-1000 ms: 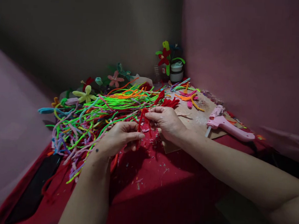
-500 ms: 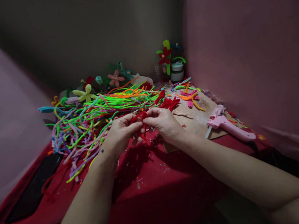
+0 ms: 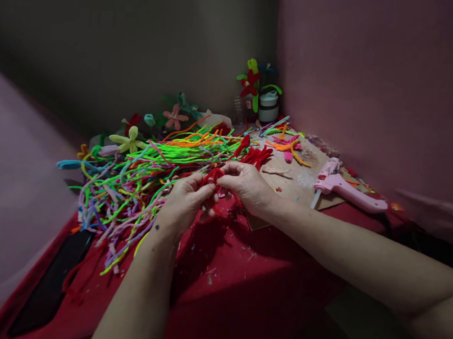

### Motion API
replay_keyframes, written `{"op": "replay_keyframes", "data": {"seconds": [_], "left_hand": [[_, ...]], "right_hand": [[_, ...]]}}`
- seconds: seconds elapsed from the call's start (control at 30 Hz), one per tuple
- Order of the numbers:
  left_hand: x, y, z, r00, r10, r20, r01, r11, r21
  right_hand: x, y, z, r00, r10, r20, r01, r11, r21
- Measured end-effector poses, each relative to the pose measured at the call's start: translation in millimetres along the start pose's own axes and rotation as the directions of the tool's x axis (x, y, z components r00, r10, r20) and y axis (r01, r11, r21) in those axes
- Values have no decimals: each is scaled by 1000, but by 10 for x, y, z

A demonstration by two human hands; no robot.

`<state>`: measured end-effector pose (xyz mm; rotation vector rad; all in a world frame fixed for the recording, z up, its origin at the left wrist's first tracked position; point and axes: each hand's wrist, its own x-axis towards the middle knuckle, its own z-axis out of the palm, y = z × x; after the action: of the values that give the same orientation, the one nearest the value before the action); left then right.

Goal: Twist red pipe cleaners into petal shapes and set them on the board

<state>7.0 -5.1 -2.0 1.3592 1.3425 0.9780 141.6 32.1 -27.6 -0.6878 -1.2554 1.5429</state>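
Dark grey wall (image 3: 142,36): behind the far side of the table, meeting a pink surface (image 3: 370,81) at the right.
Table under deep red cloth (image 3: 234,298): spans the lower view, beneath both forearms.
Heap of long, fuzzy, many-coloured pipe cleaners (image 3: 185,154): spread over the table's left and middle, bright green and orange on top, pink, purple and yellow trailing toward the near side.
Flat brown cardboard (image 3: 300,181): right of the heap, partly behind the right hand.
Black flat phone-like slab (image 3: 50,284): near the table's left edge.
Left hand (image 3: 188,195): thumb and fingers pinched together on the red fuzzy pipe cleaner.
Right hand (image 3: 248,186): just beside the left, fingertips clamped on the same red piece.
Pink glue gun (image 3: 351,195): lying at the cardboard's right side, handle toward the right.
White lidded jar with a dark band (image 3: 268,110): upright at the back, near a red fuzzy flower (image 3: 249,84).
Yellow fuzzy flower (image 3: 129,141): at the heap's left rear.
Red folded pipe-cleaner bundle (image 3: 258,157): just beyond the right hand.
Red fuzzy pipe cleaner (image 3: 216,174): looped between the two hands, above the table; its exact shape is partly hidden by fingers.
Tiny pale scraps (image 3: 210,276): scattered on the cloth.
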Motion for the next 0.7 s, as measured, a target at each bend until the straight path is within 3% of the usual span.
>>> {"op": "replay_keyframes", "data": {"seconds": [0.2,0.33,0.43,0.57,0.7], "left_hand": [[-2,15,-28,997,-47,63,47,999,3],[-7,19,-130,982,-164,90,172,980,-99],[-9,24,-210,976,-172,130,195,962,-192],[-16,45,-220,988,-101,113,131,947,-294],[-20,50,-136,997,59,-54,-74,933,-351]], "right_hand": [[29,18,-13,999,0,-40,2,999,44],[50,-1,-45,996,-4,-90,10,998,64],[59,-16,-59,992,-15,-129,24,997,71],[57,-23,-53,991,-4,-134,15,996,83],[40,-27,-44,993,11,-121,-1,997,78]]}}
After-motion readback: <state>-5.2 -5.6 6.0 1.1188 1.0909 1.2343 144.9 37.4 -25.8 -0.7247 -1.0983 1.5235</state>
